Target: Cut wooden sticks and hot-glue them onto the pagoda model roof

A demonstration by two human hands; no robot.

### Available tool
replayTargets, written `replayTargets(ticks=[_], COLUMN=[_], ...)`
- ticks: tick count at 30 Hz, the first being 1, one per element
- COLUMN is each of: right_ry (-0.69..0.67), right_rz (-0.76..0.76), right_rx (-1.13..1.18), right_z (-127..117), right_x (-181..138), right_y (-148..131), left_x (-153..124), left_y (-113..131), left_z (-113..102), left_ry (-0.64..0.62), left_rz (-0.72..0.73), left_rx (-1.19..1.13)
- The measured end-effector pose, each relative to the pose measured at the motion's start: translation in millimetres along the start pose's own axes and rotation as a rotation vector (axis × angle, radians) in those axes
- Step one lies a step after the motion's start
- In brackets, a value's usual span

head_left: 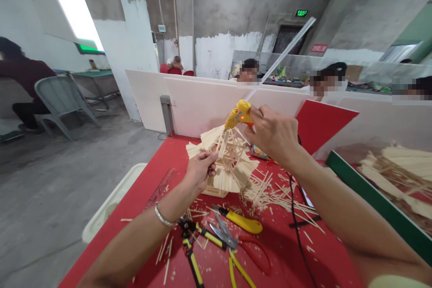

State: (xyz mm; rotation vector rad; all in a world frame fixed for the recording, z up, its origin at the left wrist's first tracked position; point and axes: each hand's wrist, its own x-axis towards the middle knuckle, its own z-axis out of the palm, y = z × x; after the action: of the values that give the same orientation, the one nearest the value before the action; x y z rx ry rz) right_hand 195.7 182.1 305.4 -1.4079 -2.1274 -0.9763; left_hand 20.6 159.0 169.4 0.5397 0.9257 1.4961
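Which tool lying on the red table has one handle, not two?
The yellow knife-like tool, nearest the stick structure; the pliers-like tools beside it have two handles each.

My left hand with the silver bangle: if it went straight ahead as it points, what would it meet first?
Your left hand would probably meet the pale, roofed model of thin wooden sticks first; whether they touch now is unclear.
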Motion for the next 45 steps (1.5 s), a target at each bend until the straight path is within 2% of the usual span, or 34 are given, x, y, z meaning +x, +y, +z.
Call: replayTargets(ticks=[45], right_ry=[0.018], right_rz=[-0.019], right_rx=[-0.018], right_z=[3.0], right_x=[0.4], right_y=[1.2], left_x=[-1.4], left_y=[-2.0], left_z=[-2.2], left_ry=[-0.003], left_rz=[-0.007], left_rx=[-0.008])
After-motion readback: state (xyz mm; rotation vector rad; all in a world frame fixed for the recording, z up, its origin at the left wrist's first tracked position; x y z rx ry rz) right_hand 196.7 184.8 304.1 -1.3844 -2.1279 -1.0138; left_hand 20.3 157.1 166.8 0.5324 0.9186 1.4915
